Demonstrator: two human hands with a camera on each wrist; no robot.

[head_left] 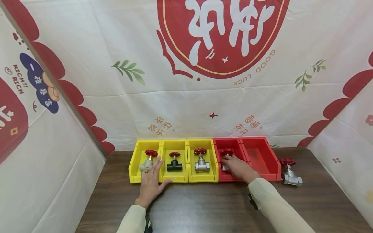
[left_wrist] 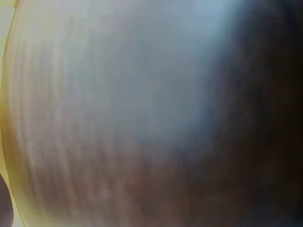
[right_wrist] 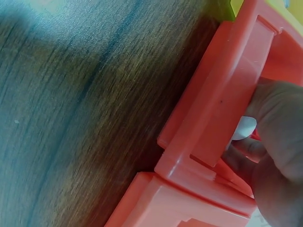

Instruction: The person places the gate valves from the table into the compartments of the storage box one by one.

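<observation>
My right hand (head_left: 238, 167) reaches into the left red bin (head_left: 217, 158) and grips a valve with a red handwheel (head_left: 227, 151). In the right wrist view its white pipe end (right_wrist: 245, 128) shows between thumb and fingers; the hand hides most of its body. My left hand (head_left: 152, 182) lies across the front of the leftmost yellow bin (head_left: 135, 168), fingers extended and thumb spread to the right. Beside those fingers stands a beige valve (head_left: 147, 164) with a red handwheel. The left wrist view is mostly blurred tabletop.
A black valve (head_left: 174, 166) stands in the middle yellow bin (head_left: 165, 148), and a silver metal valve (head_left: 201, 165) in the right yellow bin (head_left: 214, 171). Another metal valve (head_left: 291, 178) lies on the wooden table (head_left: 204, 207), right of the second red bin (head_left: 259, 158). Printed cloth (head_left: 186, 110) rises behind.
</observation>
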